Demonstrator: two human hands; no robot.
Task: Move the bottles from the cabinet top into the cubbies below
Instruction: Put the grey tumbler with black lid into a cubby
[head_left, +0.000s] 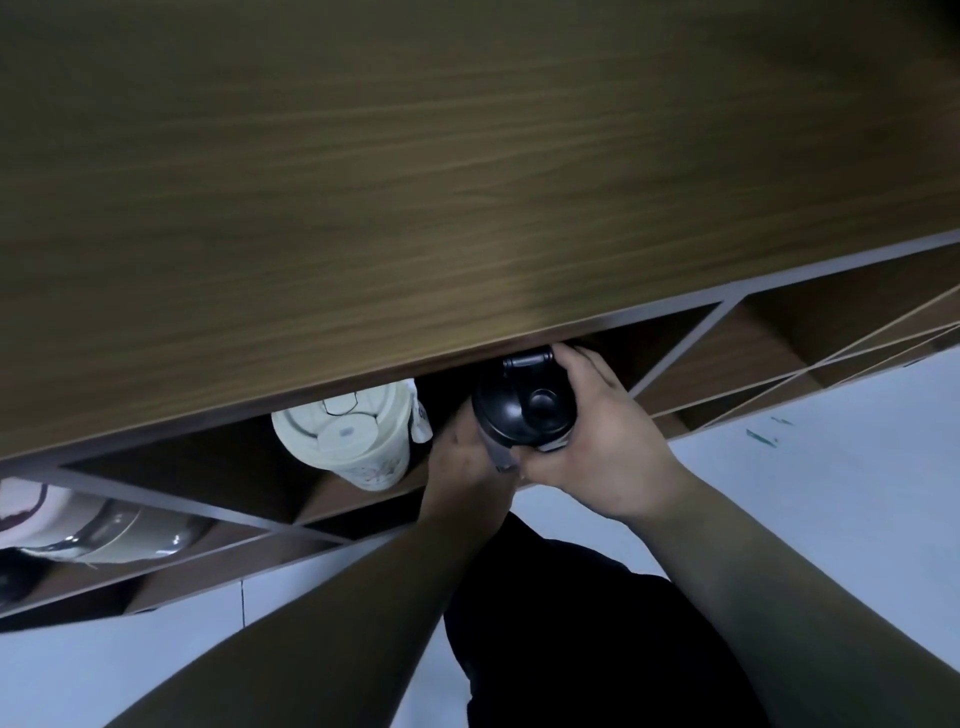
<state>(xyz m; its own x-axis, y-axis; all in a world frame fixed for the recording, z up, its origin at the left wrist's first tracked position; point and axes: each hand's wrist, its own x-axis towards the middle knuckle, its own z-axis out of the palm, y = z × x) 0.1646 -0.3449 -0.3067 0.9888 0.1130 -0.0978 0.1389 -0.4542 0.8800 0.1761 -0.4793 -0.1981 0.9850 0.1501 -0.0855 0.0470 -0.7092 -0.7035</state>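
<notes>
A black bottle (524, 410) with a flip-top lid is at the mouth of a cubby just under the brown wooden cabinet top (415, 182). My right hand (597, 441) wraps its right side and my left hand (467, 462) grips its lower left side. The bottle's body is hidden behind the lid and my hands. A pale green bottle (348, 436) lies in the same cubby to the left, lid toward me. Another pale bottle (104, 525) lies in a cubby at the far left.
The cubby frame (691, 343) has thin grey dividers, with open cubbies to the right. A pale floor (831, 467) runs below the cabinet front. My dark trousers (571, 623) show between my forearms.
</notes>
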